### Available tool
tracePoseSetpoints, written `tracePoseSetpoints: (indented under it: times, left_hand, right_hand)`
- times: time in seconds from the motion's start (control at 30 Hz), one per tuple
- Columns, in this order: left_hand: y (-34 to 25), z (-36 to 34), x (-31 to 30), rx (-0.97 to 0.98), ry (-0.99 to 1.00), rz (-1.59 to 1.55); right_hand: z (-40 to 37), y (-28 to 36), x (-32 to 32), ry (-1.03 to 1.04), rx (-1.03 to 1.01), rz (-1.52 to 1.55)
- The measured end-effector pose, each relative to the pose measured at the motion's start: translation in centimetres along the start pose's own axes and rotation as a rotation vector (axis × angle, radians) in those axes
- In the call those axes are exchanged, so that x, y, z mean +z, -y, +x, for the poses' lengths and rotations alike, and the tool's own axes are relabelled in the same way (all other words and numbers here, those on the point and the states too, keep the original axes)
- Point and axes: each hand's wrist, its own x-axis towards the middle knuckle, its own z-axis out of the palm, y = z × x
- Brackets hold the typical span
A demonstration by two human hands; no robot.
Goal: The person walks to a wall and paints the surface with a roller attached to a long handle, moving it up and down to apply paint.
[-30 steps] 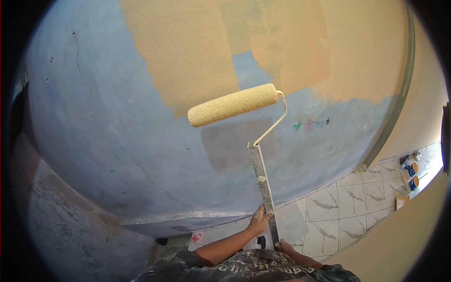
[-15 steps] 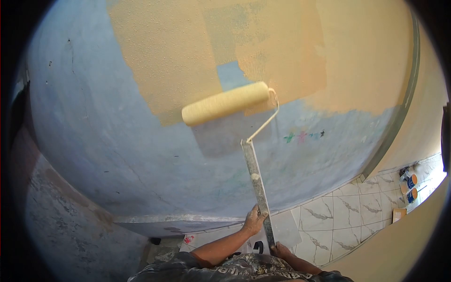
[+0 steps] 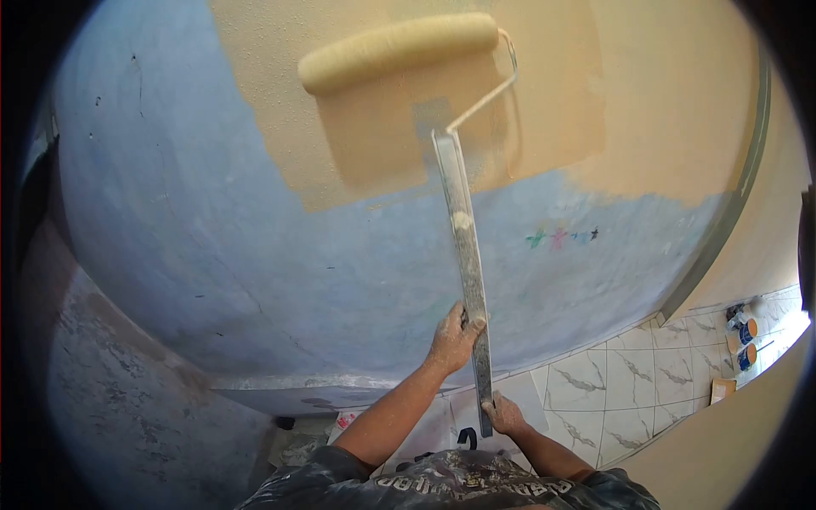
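Observation:
A paint roller [image 3: 399, 53] with a pale yellow sleeve lies against or close to the upper part of the wall [image 3: 365, 289]; contact is hard to judge. Its bent wire frame runs down to a long, paint-stained handle [image 3: 466, 225]. Partway along this handle my left hand [image 3: 455, 340] is closed around it. Lower down, my right hand [image 3: 503, 414] grips the handle near its bottom end. Yellow-beige paint [image 3: 544, 110] covers the wall's upper area, while the lower part is blue. A small bluish-grey patch [image 3: 433, 115] shows through below the roller.
A grey vertical strip [image 3: 722, 225] edges the wall on the right. Marble-patterned tiles [image 3: 629, 374] cover the floor. Paint containers [image 3: 746, 344] and a small box [image 3: 722, 389] stand at the far right. At lower left is a rough, stained grey wall [image 3: 127, 399].
The roller has moved up the wall, and both hands have risen with its handle. Most of the blue gap in the yellow area is now covered with paint.

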Motion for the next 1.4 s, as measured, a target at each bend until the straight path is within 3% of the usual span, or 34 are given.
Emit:
tracePoseSetpoints:
  times: [0.17, 0.27, 0.33, 0.37, 0.47, 0.53, 0.57, 0.67, 0.73, 0.77, 1.03, 1.13, 1.33, 1.4]
  left_hand:
    - [7.3, -3.6, 3.3, 0.062, -0.064, 0.051]
    - [10.4, -5.4, 5.0, 0.018, -0.030, 0.057]
    - [11.9, -6.3, 5.8, -0.002, -0.006, 0.051]
    - [12.5, -6.7, 6.0, -0.018, 0.005, 0.064]
    - [13.6, -8.0, 6.8, -0.035, -0.014, 0.083]
    - [13.2, -7.1, 6.3, 0.005, -0.058, 0.103]
    - [12.6, -6.9, 5.9, 0.020, -0.069, 0.085]
    - [8.9, -4.5, 4.1, 0.055, -0.101, 0.096]
    - [6.0, -2.8, 2.8, 0.057, -0.116, 0.122]
    - [4.3, -1.7, 2.0, 0.103, -0.151, 0.125]
    - [-11.6, 4.3, -3.8, 0.354, -0.243, -0.068]
    - [-17.4, 5.6, -5.6, 0.457, -0.250, -0.083]
    - [-26.8, 9.2, -7.9, 0.537, -0.236, -0.205]
    - [-29.9, 10.0, -8.9, 0.554, -0.227, -0.224]
  right_hand:
    - [-2.6, -4.1, 5.5, 0.071, 0.090, 0.059]
    - [-2.3, -14.0, 13.6, 0.079, -0.111, -0.078]
    - [-3.6, -11.2, 11.2, 0.178, 0.064, -0.013]
    - [-4.2, -9.5, 10.0, 0.292, 0.245, 0.054]
    - [-4.1, -13.2, 13.6, 0.172, 0.128, 0.099]
    - [-2.6, -17.0, 17.2, 0.058, -0.091, 0.272]
    - [-1.4, -15.8, 15.9, 0.030, -0.133, 0.265]
    - [-1.1, -11.3, 11.5, 0.057, -0.179, 0.348]
    - [0.2, -6.3, 6.2, 0.376, 0.026, 0.045]
    - [1.8, -7.0, 7.1, 0.363, 0.019, 0.046]
    - [3.1, 3.2, -1.1, -0.303, -0.289, 0.103]
    - [0.9, 9.9, -7.3, -0.331, -0.251, 0.201]
    - [-1.5, 12.9, -11.6, -0.455, -0.294, 0.468]
    - [-1.5, 11.0, -10.6, -0.461, -0.327, 0.387]
